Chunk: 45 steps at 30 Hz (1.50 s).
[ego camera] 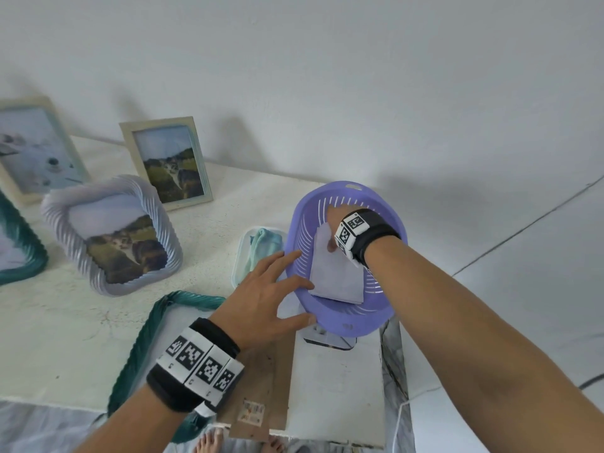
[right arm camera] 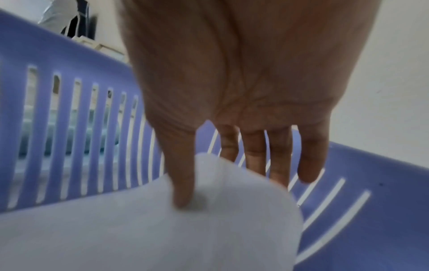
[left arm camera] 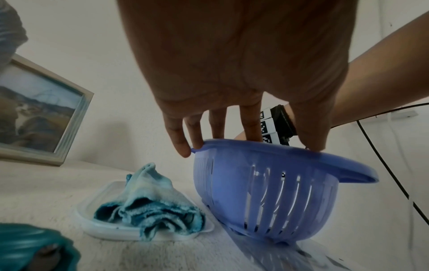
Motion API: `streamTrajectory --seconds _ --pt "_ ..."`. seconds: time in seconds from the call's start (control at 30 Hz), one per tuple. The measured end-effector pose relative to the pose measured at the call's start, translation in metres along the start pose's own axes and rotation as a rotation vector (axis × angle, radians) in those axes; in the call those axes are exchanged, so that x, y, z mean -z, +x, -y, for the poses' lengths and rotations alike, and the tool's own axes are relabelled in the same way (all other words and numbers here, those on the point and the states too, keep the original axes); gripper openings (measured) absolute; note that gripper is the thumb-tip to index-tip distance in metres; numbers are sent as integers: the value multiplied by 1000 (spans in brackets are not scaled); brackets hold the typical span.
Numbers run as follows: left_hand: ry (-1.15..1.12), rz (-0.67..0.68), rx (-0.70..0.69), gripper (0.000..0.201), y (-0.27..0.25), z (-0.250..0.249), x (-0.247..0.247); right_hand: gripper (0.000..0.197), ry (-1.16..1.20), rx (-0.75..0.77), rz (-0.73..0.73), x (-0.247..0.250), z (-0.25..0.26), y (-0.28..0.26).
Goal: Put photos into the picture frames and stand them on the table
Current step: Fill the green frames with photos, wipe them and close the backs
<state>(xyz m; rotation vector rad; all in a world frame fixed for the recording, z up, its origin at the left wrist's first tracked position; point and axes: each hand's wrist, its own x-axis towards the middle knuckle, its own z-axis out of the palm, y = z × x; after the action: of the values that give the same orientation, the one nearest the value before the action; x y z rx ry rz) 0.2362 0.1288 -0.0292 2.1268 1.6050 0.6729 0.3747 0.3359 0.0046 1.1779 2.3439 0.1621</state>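
A purple slotted basket point(ego camera: 376, 308) stands at the table's right end and holds a stack of photos point(ego camera: 336, 279) lying white side up. My right hand point(ego camera: 331, 238) reaches into it, thumb on top of the uppermost photo point(right arm camera: 139, 229) and fingers point(right arm camera: 279, 170) behind its raised edge, pinching it. With straight fingers my left hand point(ego camera: 287, 282) rests on the basket's near left rim point(left arm camera: 290, 152). A teal frame point(ego camera: 147, 338) lies flat under my left forearm, a brown backing board point(ego camera: 264, 371) beside it.
Standing at the back left are a cream frame with a landscape photo point(ego camera: 166, 165), a lilac twisted frame point(ego camera: 114, 237), another cream frame point(ego camera: 36, 152) and a teal frame point(ego camera: 16, 253). A clear tray with a teal cloth point(ego camera: 261, 246) sits left of the basket.
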Motion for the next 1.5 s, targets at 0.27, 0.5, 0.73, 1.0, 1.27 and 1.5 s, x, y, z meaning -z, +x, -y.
streamTrajectory --seconds 0.27,0.5,0.73,1.0,1.27,1.5 --pt "-176 -148 30 52 -2 -3 23 21 591 -87 -245 58 -38 -42" --pt "-610 -348 151 42 -9 -15 70 14 973 18 -557 113 -18 -139" --pt "-801 -312 184 14 -55 2 107 16 1245 40 -707 82 74 -162" --pt "-880 -270 485 14 -137 56 102 6 1814 -197 -340 15 197 -185" --pt "-258 -196 303 26 -188 124 74 6 1703 -329 -258 -25 244 -192" --pt "-100 -176 131 38 -204 143 47 9 1571 -353 -216 -33 259 -184"
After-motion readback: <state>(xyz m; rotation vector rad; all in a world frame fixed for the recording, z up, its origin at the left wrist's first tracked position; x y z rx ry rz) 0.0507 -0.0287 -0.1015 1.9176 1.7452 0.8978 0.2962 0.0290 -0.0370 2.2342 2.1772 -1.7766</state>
